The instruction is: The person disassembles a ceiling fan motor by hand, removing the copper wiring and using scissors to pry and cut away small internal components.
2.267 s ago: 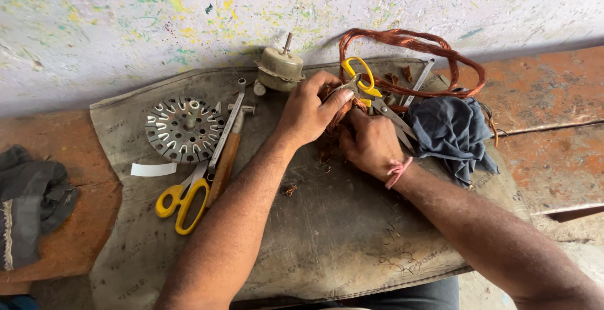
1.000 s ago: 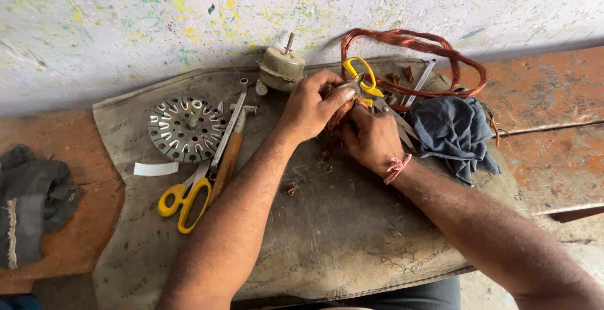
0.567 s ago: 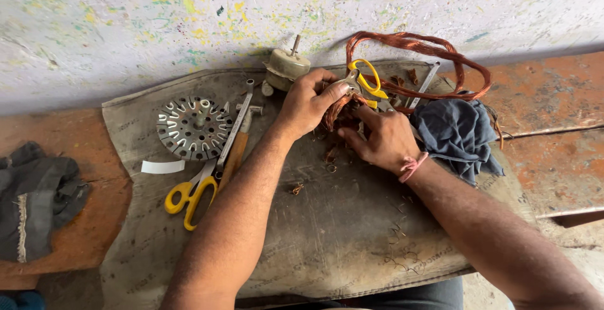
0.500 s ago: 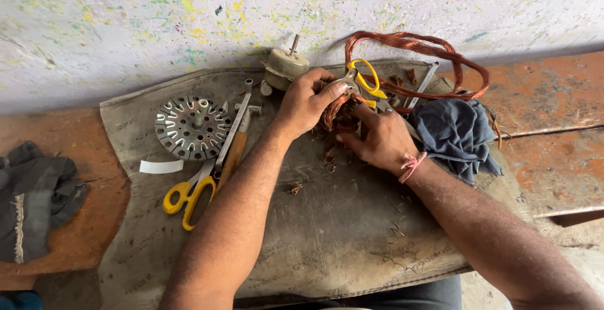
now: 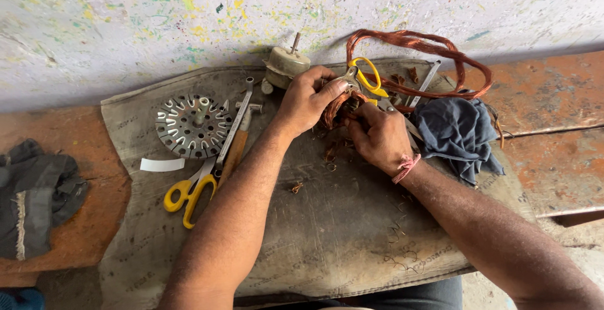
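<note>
Gripping a copper coil (image 5: 335, 105), both hands (image 5: 306, 99) (image 5: 379, 137) meet beside a white paper strip (image 5: 162, 164).

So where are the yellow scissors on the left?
In the head view, the scissors lie on the grey mat, left of the left forearm, just below the slotted metal disc.

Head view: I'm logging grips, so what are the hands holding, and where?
Both hands, left hand and right hand, clasp a copper wire coil between them, fingers around its sides. The exact finger placement is hidden.
</note>
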